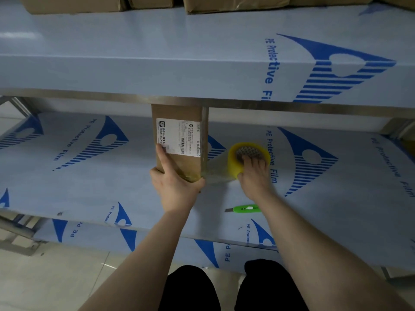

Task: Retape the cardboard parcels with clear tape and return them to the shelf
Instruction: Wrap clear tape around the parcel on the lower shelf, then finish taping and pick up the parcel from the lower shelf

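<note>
Lighting: dim, cool, bluish. Soft sheen lay on the upper shelf (pixel 157 70) film; shadow fell beneath it. Wide-angle bending showed at edges. The right hand (pixel 254 176) was slightly motion-blurred; overall focus soft.

Pale tiled floor (pixel 56 277), dim light

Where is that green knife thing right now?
In the head view, the green box cutter lies on the middle shelf, just under the right hand's wrist.

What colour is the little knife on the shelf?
Bright green, with a grey blade: the knife in the head view.
</note>
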